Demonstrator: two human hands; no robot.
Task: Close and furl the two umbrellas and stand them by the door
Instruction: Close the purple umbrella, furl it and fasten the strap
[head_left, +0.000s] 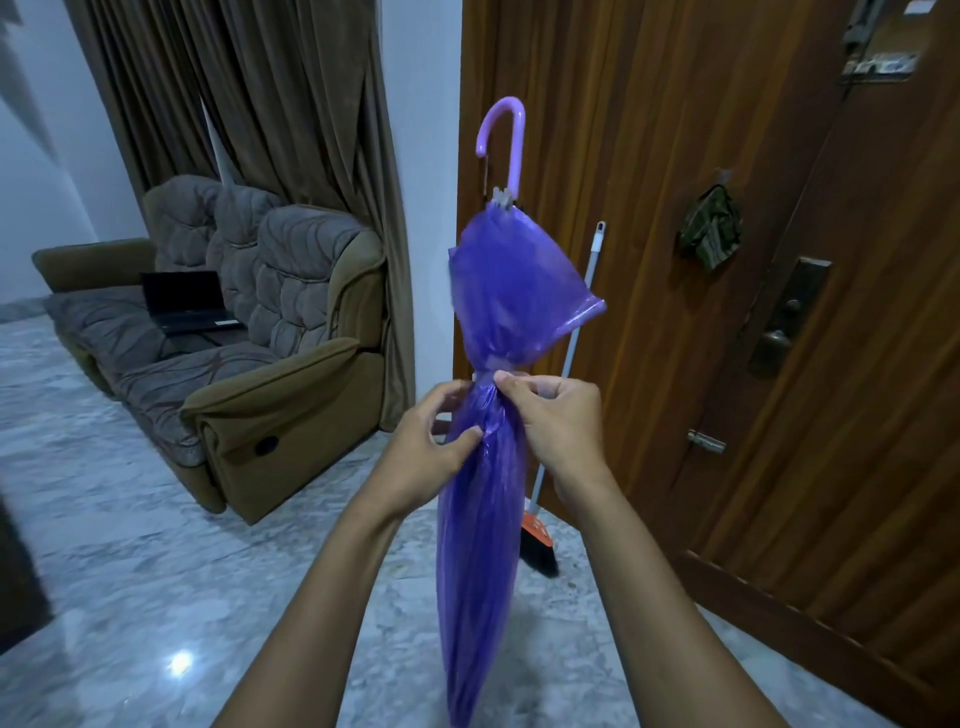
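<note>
While the purple umbrella (480, 545) hangs upright in the near middle of the view, hooked handle (506, 140) at the top, both hands meet at its cinched waist. The left hand (434, 441) curls round the left side of the gathered canopy, its thumb pressed into the folds. The right hand (558, 421) grasps from the right, thumb and forefinger pinching the fabric just where a pale band (491, 365) circles the umbrella. Below the hands the canopy is drawn in close and narrow; above them it flares out loose, one edge sticking out to the right. The lower tip runs out of the bottom of the view, so whether it touches the floor (130, 571) cannot be told.

Just behind the umbrella, to the right, stands a wooden door (649, 208) with a metal lock plate (789, 312) and a dark cloth (711, 228) hanging on it. A broom (540, 551) with an orange head leans against the door, its pale pole partly hidden by the canopy. Far to the left a brown sofa (291, 374) sits on the marble floor under long brown curtains (260, 104), with an open laptop (184, 301) on its seat.
</note>
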